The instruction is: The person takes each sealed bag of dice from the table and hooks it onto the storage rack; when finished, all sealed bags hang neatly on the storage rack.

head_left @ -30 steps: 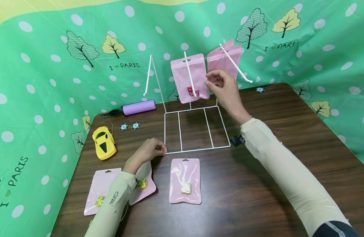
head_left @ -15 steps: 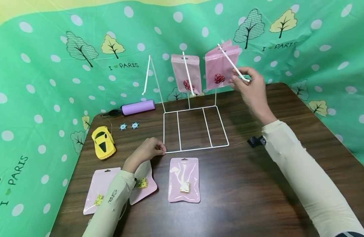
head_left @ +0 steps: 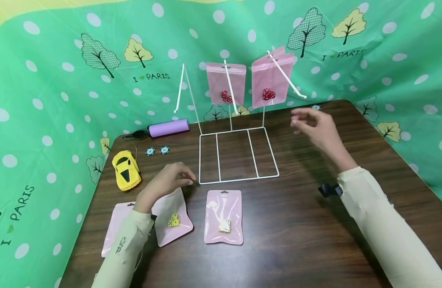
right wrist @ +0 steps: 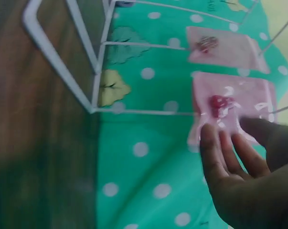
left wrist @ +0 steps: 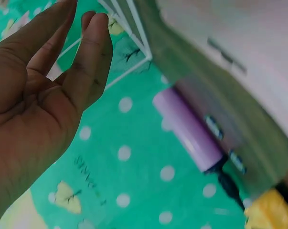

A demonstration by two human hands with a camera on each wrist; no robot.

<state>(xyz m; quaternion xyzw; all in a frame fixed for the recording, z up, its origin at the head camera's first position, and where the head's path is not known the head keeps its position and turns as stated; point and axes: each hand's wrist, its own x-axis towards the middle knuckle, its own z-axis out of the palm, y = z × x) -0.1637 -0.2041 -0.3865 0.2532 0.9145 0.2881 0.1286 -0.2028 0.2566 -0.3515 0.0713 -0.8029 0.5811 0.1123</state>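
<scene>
Momentarily parted from the white wire rack (head_left: 200, 160), a person's right hand (head_left: 323, 130) hangs in the air to its right, over the dark wooden table (head_left: 296, 224), fingers loosely bent and spaced from the thumb. At the rack's near left corner, the left hand (head_left: 164, 182) hovers with fingers relaxed and slightly bent, their tips just beside the wire; whether they touch it cannot be told. On the rack's middle prong (head_left: 228, 80) hangs a pink pouch (head_left: 217, 82) with red dice (head_left: 225, 97) showing inside. A front pouch (head_left: 269, 82), also with red dice, hangs from the right prong (head_left: 285, 77), the edge of another visible behind it. Near the left hand and forearm lies a yellow-dice pouch (head_left: 179, 210), tilted on the table, while a far-left pouch (head_left: 114, 226) is partly covered by the pale left sleeve (head_left: 120, 252). Right of these, a white-dice pouch (head_left: 223, 212) lies flat in front of the rack. At left sit a yellow toy car (head_left: 126, 171), two round chips (head_left: 165, 150) and, farther back, a purple cylinder (head_left: 168, 128) with a black end, before a green dotted cloth (head_left: 77, 92).
</scene>
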